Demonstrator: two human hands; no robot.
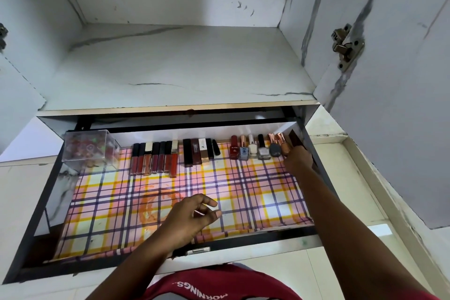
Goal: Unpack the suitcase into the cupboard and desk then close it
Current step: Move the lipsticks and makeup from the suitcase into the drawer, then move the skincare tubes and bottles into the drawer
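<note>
Pulled-out dark-framed drawer with pink-yellow plaid liner (155, 207) across centre of frame. Right hand (298, 159), upper right, fingers curled round dark brown slim box (295, 140) at drawer's back right corner, beside row of nail-polish bottles (253, 147). Left hand (192, 214), lower centre, above liner, fingers loosely curled, holding nothing. Lip-gloss tubes (153, 158) and clear plastic box (91, 147) along back edge, upper left.

We see the cupboard drawer (56, 202) pulled open, lined with a pink, yellow and purple plaid sheet (255, 192). Along its back lie a clear box (90, 148), a row of lip gloss tubes (153, 158), dark lipstick cases (199, 151) and upright nail polish bottles (253, 147).
</note>
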